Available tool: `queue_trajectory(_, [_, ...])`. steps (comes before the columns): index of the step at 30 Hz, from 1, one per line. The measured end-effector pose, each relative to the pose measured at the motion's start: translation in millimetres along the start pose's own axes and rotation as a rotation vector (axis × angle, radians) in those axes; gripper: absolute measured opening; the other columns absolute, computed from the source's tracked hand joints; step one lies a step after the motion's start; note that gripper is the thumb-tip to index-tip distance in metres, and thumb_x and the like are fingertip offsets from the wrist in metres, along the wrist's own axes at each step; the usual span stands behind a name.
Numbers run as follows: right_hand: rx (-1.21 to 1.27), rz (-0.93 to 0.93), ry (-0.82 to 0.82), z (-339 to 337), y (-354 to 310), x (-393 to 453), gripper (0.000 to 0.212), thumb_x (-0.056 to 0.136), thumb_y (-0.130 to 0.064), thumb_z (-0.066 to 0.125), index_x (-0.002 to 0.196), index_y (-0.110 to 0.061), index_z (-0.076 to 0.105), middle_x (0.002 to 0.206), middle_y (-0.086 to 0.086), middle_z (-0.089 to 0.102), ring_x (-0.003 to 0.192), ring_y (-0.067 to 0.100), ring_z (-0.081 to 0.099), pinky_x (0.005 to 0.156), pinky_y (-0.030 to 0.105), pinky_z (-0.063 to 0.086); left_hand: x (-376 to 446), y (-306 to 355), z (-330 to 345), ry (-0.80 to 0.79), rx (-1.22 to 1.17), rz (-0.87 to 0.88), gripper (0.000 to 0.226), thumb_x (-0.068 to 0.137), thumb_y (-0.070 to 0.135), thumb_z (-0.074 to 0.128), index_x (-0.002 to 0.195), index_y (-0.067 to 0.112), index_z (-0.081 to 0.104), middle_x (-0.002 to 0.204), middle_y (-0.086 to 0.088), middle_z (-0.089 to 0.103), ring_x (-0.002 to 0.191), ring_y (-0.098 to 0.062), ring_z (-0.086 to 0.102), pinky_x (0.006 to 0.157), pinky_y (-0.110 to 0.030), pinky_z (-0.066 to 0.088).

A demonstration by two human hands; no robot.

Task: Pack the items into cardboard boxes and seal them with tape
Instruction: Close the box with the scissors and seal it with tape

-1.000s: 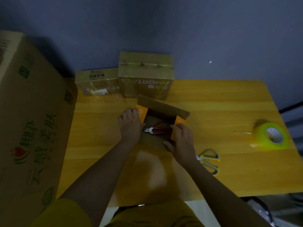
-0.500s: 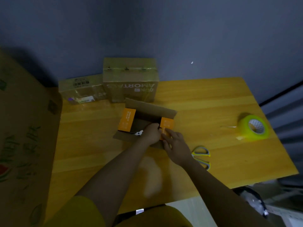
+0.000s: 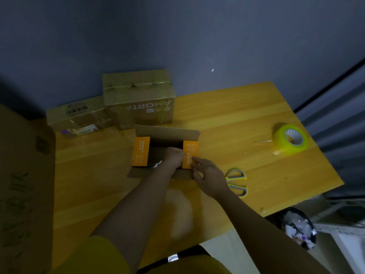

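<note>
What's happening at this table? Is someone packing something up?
Yes. A person is packing a small open box on a wooden table. The left hand reaches down inside it, while the right hand rests on the right orange flap. The flaps are not yet closed. Scissors and a tape roll wait to the right. Two taped boxes stand behind.

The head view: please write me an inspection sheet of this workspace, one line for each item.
Surface: wooden table, yellow.
Job's things: open box, orange side flaps up; tape roll and scissors to its right.
Clutter: two taped boxes at the wall; large carton on the left.
Grippers: left hand inside the open box, contents hidden; right hand touches the right flap.
Cables: nothing seen.
Surroundings: dark wall; waste bin lower right.
</note>
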State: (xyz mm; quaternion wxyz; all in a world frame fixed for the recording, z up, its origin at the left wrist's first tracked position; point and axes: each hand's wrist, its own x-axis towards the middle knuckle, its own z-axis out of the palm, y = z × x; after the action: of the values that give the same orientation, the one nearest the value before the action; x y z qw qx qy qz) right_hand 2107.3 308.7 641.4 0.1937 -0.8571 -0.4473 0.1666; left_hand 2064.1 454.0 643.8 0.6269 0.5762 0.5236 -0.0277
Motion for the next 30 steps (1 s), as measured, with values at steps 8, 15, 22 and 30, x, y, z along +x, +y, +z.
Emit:
queue_trajectory(8, [0.168,0.188,0.212,-11.4,12.1,-24.5,0.026,0.097,-0.019,0.052,0.114,-0.010,0.070,0.137,0.004,0.054,0.123,0.021,0.050,0.088,0.030,0.045,-11.4,3.4,-8.1,0.176,0.630,0.491,0.030,0.098,0.007,0.043,0.125,0.012,0.055,0.127,-0.011,0.052,0.115,-0.030,0.050,0.084,-0.037,0.043])
queue_trajectory(15, [0.250,0.345,0.239,-37.5,59.4,-35.8,0.027,0.098,-0.016,0.049,0.110,-0.004,0.071,0.129,0.010,0.057,0.115,0.025,0.057,0.092,0.037,0.048,-42.6,24.0,12.7,0.230,0.790,0.820,0.039,0.090,-0.001,0.048,0.122,0.020,0.054,0.124,-0.005,0.046,0.116,-0.028,0.038,0.090,-0.038,0.039])
queue_trajectory(22, [0.301,0.419,0.226,-86.5,137.9,-26.9,0.020,0.091,-0.007,0.057,0.102,-0.005,0.073,0.111,0.012,0.068,0.101,0.025,0.062,0.079,0.017,0.037,-56.6,59.3,97.3,0.044,0.861,0.851,0.032,0.097,0.005,0.042,0.122,0.019,0.057,0.123,-0.007,0.049,0.119,-0.029,0.043,0.097,-0.040,0.039])
queue_trajectory(30, [0.191,0.394,0.132,-156.4,268.3,-43.6,0.022,0.091,-0.006,0.056,0.105,-0.010,0.072,0.117,0.011,0.064,0.102,0.026,0.061,0.082,0.027,0.043,-48.8,92.9,237.1,-0.053,0.865,0.714,0.031,0.096,0.010,0.042,0.120,0.019,0.060,0.123,-0.009,0.052,0.120,-0.030,0.047,0.098,-0.042,0.042])
